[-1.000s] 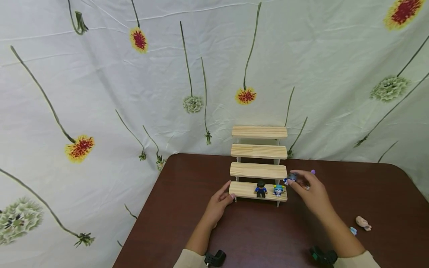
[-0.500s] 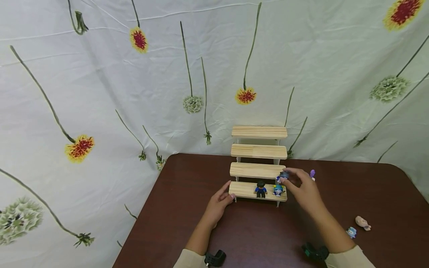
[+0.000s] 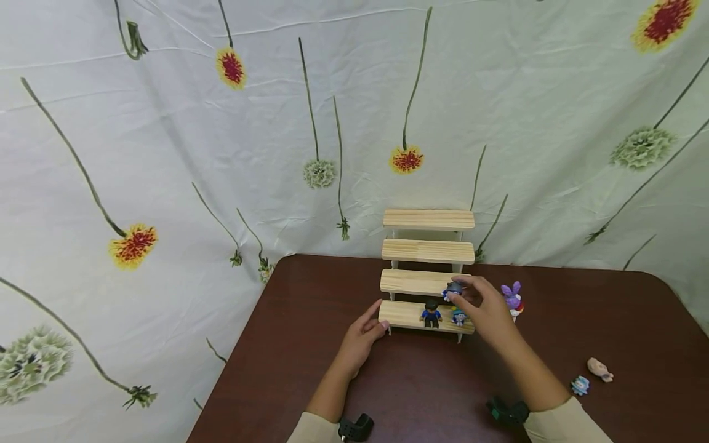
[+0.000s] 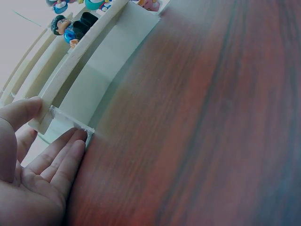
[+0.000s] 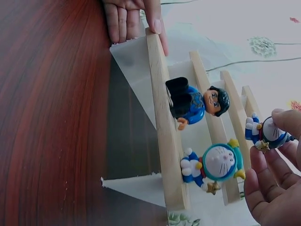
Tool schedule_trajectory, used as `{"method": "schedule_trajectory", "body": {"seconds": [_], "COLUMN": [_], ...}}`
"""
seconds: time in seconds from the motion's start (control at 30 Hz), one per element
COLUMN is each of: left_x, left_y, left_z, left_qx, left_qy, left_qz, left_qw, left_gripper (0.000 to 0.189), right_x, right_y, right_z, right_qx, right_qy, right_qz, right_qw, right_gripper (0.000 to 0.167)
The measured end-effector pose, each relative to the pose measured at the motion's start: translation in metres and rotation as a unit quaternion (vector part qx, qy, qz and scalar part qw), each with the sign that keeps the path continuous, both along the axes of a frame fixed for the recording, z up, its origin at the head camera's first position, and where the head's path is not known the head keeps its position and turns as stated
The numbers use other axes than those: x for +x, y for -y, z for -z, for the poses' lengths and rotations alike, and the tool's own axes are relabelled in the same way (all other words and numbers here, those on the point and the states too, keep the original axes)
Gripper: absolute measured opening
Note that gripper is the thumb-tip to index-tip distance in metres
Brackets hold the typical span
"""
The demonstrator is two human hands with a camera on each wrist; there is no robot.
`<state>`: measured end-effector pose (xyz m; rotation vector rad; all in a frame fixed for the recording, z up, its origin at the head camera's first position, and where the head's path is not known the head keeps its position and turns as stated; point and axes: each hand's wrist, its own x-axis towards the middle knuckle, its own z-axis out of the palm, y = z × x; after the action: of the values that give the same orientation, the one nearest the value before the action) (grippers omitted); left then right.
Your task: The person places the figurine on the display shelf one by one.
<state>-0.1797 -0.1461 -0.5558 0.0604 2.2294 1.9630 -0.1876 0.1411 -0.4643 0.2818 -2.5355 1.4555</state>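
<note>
A four-tier display shelf [image 3: 426,282] with pale wooden boards stands on the table. At the lowest board's left end, my left hand [image 3: 357,343] grips the corner between thumb and index finger; its other fingers lie against the clear side support [image 4: 70,120]. My right hand [image 3: 490,309] pinches a small blue-and-white cat figurine [image 5: 270,132] with a dark hat and a gold star, held above the lowest board in front of the second. On the lowest board stand a black-haired toy figure [image 5: 190,101] in blue and black, and another cat figurine [image 5: 214,165] in a teal hood.
A purple rabbit figurine [image 3: 512,296] stands right of the shelf. Nearer the front right, a small blue-and-white figurine [image 3: 580,385] and a pinkish figurine [image 3: 599,369] rest on the dark wooden table [image 3: 637,320]. A flower-print cloth [image 3: 266,123] hangs behind.
My right hand has moved left with the cat figurine, from beside the shelf's right end to over the lowest board. The purple rabbit has come into fuller view. My left hand stays put.
</note>
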Motion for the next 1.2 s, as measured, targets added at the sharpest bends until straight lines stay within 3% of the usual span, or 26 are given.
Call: {"method": "schedule_trajectory", "body": {"seconds": [0.43,1.03,1.2], "left_x": [-0.001,-0.001,0.001], "left_y": [-0.001,-0.001,-0.001], "left_z": [0.000,0.000,-0.003], "left_qx": [0.003,0.020,0.002], "left_qy": [0.004,0.005,0.002], "left_qz": [-0.002,0.004,0.007], "left_qw": [1.0000,0.9998,1.0000], "left_gripper": [0.065,0.064,0.066], "right_x": [-0.011,-0.018,-0.018], "right_y": [0.020,0.047,0.055], "right_z": [-0.003,-0.011,-0.015], "right_qx": [0.015,0.003,0.000], "right_qy": [-0.012,0.018,0.026], "right_qz": [-0.021,-0.046,-0.050], "right_qw": [0.9996,0.9988,0.9984], "right_gripper": [0.037,0.037,0.039]}}
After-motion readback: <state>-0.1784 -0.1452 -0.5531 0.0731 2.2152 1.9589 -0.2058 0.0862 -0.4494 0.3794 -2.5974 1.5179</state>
